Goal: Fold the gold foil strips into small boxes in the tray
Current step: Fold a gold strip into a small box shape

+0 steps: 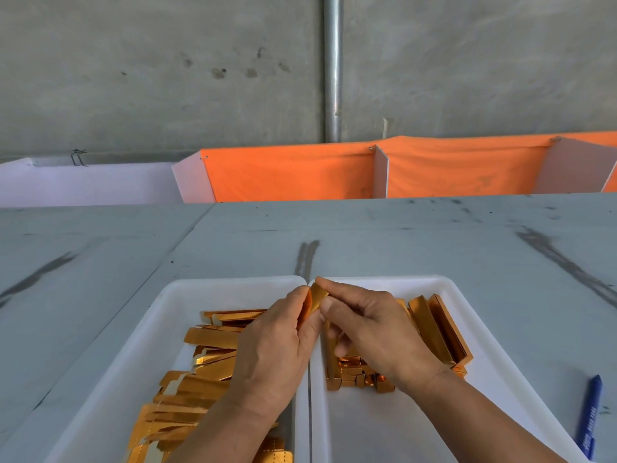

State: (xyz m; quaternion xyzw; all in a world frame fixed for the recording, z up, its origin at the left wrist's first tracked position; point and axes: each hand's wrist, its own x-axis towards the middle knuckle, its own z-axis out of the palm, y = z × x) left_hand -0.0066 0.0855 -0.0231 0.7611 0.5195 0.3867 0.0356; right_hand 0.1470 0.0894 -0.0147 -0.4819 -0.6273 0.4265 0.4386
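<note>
The gold foil strip (318,297) you hold gleams glossy and metallic, as do the loose gold strips (208,339) in the smooth white plastic tray (163,322). The grey tabletop (400,235) looks matt and scuffed; the orange cloth (287,175) matt.

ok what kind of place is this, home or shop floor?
Probably a small workshop bench for piecework: bare concrete wall with a metal pipe, scuffed grey worktable, and white trays holding flat gold foil strips and folded boxes.

I see both hands, left (272,342) and right (380,339), pinching one gold foil strip (317,300) above two white trays (187,295).
</note>
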